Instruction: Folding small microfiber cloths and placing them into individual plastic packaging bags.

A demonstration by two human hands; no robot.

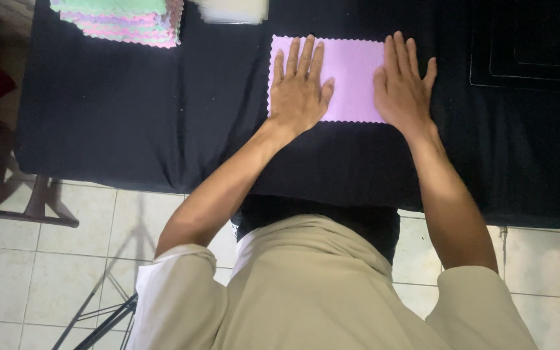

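Observation:
A pale pink square cloth (pixel 351 71) with scalloped edges lies flat on the black-covered table (pixel 131 116). My left hand (pixel 298 91) rests palm down on the cloth's left part, fingers spread and straight. Palm down as well, my right hand (pixel 404 87) presses the cloth's right edge, partly over the black cover. Neither hand grips anything.
A stack of pastel cloths (pixel 124 19), green on top, then pink, sits at the table's far left. A pile of clear sheets (pixel 233 10) lies beside it. A dark tray-like shape (pixel 529 48) occupies the far right. Tiled floor (pixel 66 259) and tripod legs (pixel 98 317) show below.

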